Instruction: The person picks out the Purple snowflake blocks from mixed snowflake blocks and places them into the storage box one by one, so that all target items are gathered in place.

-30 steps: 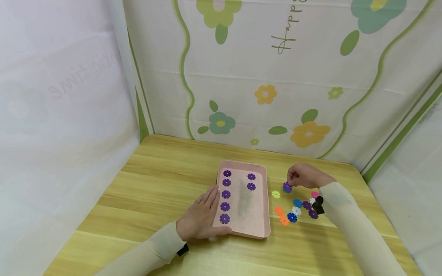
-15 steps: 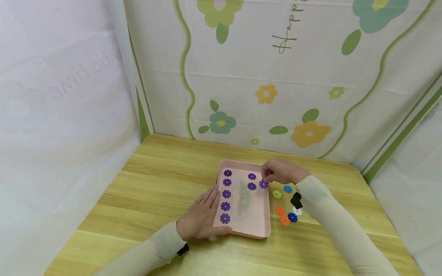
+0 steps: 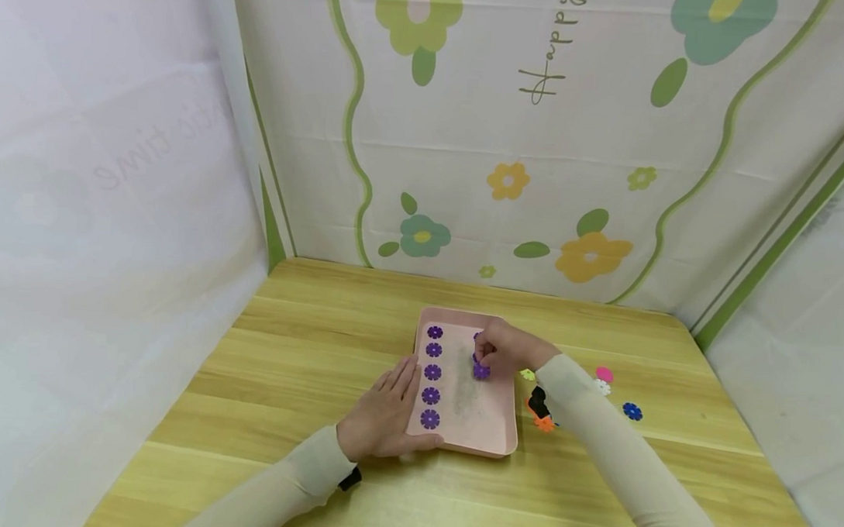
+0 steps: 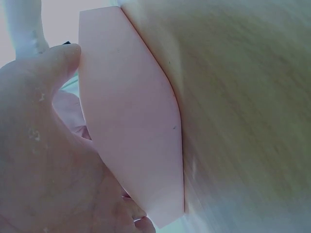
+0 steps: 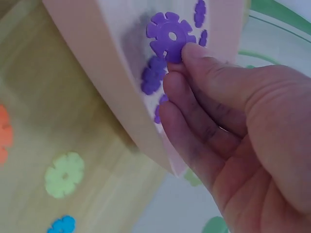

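A pink tray [image 3: 466,449] lies on the wooden table with several purple flower-shaped discs [image 3: 432,372] in a column along its left side. My left hand [image 3: 386,413] rests on the tray's left front corner, fingers straight; in the left wrist view its thumb touches the outer wall [image 4: 131,111]. Over the tray's right half, my right hand [image 3: 511,349] pinches a purple flower disc [image 5: 170,36] between thumb and forefinger. Below that disc, in the right wrist view, two more purple discs [image 5: 153,75] lie in the tray, partly hidden by the fingers.
Loose flower discs lie right of the tray: yellow-green [image 5: 64,174], orange [image 3: 544,424], pink [image 3: 604,374], white [image 3: 602,388] and dark blue [image 3: 632,411]. My right sleeve [image 3: 598,425] covers part of that group. A printed cloth [image 3: 465,218] stands behind the table.
My right hand has moved left with the purple flower disc, from above the loose pieces, across the tray's right wall and into the tray. My left hand has stayed in place.
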A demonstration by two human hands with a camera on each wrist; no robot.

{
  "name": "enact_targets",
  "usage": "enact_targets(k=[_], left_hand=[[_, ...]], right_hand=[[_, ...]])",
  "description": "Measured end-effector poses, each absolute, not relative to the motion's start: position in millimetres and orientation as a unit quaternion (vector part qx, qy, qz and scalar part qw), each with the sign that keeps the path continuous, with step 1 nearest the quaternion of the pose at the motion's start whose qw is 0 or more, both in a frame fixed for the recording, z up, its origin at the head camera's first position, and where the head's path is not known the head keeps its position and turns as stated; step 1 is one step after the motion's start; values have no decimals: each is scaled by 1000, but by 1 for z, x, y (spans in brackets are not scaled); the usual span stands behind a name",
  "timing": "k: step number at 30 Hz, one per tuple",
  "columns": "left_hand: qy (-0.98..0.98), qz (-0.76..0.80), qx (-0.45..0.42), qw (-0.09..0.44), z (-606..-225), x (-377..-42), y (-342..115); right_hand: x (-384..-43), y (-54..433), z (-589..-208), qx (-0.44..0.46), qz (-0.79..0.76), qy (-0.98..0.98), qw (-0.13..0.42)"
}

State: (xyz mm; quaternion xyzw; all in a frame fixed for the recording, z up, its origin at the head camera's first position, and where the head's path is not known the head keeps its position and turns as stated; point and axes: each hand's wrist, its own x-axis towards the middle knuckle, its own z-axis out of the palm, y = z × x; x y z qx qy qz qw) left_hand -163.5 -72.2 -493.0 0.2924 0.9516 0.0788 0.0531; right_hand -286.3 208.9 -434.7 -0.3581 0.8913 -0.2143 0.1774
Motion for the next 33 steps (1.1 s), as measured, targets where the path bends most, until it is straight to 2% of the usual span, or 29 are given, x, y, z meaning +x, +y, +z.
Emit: enact_targets(k=[12, 17, 25, 33], left_hand=[[951, 86, 292, 59, -493, -163, -72], [951, 78, 295, 55, -492, -163, -72], [950, 84, 294, 57, -492, -163, -72], [946, 102, 304, 56, -478, -159, -73]], right_hand=[[-282, 207, -443, -317, -176, 910, 200], [-284, 211, -434, -316, -144, 920, 182], [-278, 238, -404, -309, -126, 928, 164], [-262, 283, -391, -309, -107, 933, 151]])
